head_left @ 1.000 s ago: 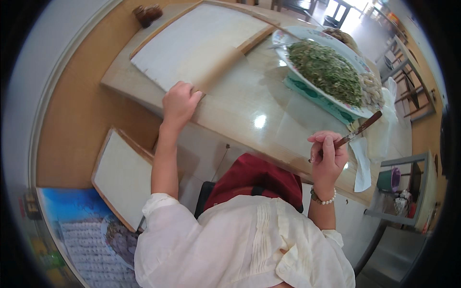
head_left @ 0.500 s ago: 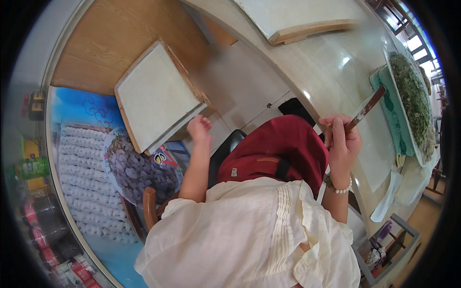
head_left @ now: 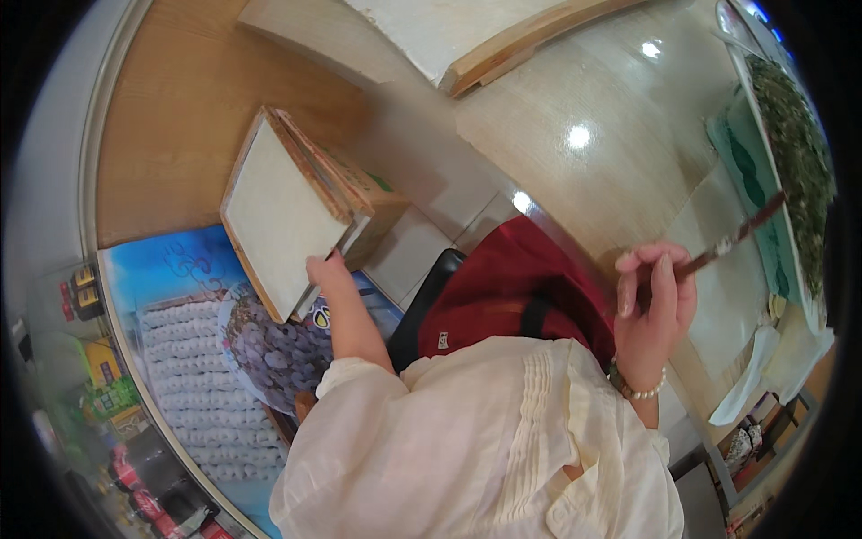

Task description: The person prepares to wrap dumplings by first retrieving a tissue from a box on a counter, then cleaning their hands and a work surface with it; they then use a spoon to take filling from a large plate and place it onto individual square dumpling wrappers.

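At the lower edge of a wood-framed white panel (head_left: 278,211), my left hand (head_left: 327,271) is closed on the frame. The panel leans at the left, with other similar frames behind it. In my right hand (head_left: 657,296), over the table's near edge, is a thin reddish-brown stick (head_left: 738,241) with whitish smears. It points up and to the right, toward a tray of dried green plant bits (head_left: 790,153). My fingers cover the stick's lower end, so its kind cannot be told.
Another wood-framed white panel (head_left: 503,36) lies on the pale table (head_left: 593,99). A cardboard box (head_left: 388,214) stands behind the leaning frames. A teal box (head_left: 750,171) is under the tray, and white cloth (head_left: 747,375) lies near it. Bottles (head_left: 144,490) sit at the lower left.
My left hand has moved left and closed on the panel's edge. The panel has tilted, showing frames and a box behind it. My right hand still holds the stick; the view has shifted.
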Demonstrator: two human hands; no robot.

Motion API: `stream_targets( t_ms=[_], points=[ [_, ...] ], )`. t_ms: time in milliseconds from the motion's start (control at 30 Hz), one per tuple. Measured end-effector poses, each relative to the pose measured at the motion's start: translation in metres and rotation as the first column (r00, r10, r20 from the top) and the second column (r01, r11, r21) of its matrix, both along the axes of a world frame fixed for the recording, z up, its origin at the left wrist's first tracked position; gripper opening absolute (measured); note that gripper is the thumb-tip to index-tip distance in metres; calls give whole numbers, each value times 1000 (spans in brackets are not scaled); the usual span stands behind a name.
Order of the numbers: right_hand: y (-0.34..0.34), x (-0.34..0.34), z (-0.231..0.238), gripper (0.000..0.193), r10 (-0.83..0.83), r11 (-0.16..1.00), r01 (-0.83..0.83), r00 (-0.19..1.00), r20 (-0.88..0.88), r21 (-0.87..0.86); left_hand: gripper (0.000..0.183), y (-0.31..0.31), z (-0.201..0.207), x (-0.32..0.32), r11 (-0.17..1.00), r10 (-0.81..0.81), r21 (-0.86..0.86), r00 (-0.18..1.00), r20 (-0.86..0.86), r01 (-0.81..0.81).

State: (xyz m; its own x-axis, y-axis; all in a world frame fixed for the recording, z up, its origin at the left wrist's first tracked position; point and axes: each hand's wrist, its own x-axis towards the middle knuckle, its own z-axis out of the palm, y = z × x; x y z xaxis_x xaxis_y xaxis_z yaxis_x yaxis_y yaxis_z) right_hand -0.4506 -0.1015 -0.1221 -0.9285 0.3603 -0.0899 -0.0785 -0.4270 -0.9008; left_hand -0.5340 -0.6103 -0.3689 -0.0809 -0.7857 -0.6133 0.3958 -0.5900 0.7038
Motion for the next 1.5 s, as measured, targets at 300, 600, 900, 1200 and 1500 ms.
stream_targets(
  t_ms=[300,600,900,1200,1500],
  points=[
    [6,1,6,16,76,996,-77,997,-13,-40,25,-34,32,31,996,-11,-84,998,-64,6],
    [2,0,7,18,69,997,-68,997,25,-37,28,-20,48,32,995,-67,-82,975,-210,51],
    [0,-6,23,24,167,969,-197,968,187,151,32,-6,70,13,953,-285,-215,877,-387,215],
    [-42,-107,14,36,37,866,-76,995,88,493,43,-20,117,23,894,-410,-370,796,-445,254],
    [-62,-225,-5,56,-369,727,183,917,151,662,35,24,171,59,910,-411,-330,636,-653,249]
  ],
)
